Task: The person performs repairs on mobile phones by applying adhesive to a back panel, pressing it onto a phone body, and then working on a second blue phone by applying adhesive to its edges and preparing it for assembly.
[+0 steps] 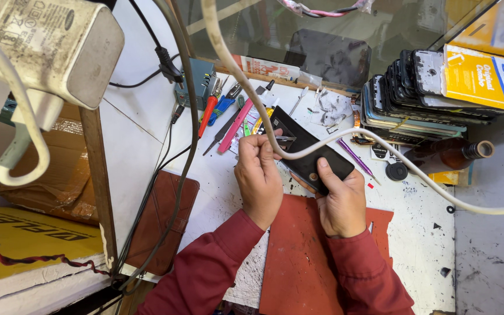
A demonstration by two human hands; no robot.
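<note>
A black phone lies tilted above a red mat on the white worktable. My right hand is shut on the phone's near end, thumb on its dark face. My left hand is closed around a thin metal tool whose tip points at the phone's upper edge. Both sleeves are dark red. A white cable crosses in front of the hands and hides part of the phone.
Screwdrivers and pliers with red, pink and blue handles lie behind my left hand. A stack of phones with a yellow box stands at the right, beside a brown bottle. A white charger hangs close at top left.
</note>
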